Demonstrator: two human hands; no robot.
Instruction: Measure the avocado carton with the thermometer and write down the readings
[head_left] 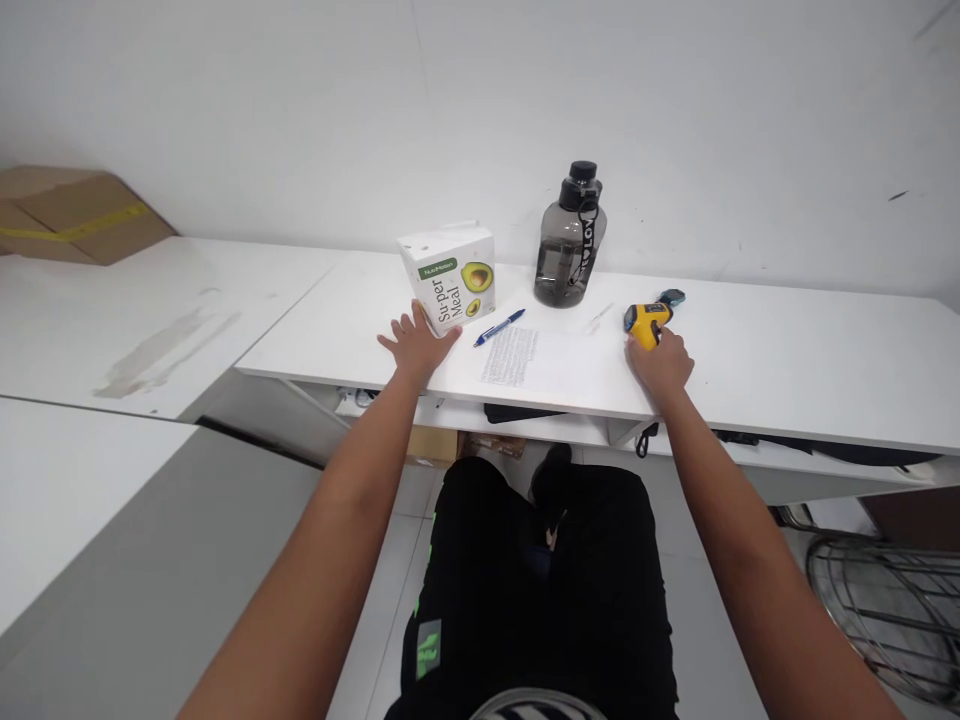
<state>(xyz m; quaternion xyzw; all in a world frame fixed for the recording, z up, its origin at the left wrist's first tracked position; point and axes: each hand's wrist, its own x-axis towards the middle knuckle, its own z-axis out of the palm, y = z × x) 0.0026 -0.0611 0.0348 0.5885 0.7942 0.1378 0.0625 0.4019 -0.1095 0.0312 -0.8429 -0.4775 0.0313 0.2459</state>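
Right of the frame's centre, the right hand (664, 366) is gripping a yellow handheld device (646, 323) — its nose pointing left. Well apart, the left hand (418, 350) is spreading its fingers at the lower left of the white box (454, 278).

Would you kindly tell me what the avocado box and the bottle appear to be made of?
Avocado box: likely printed cardboard, fairly matte, with flat panels and straight edges.
Bottle: smooth, translucent grey, probably plastic; light passes through its upper part.
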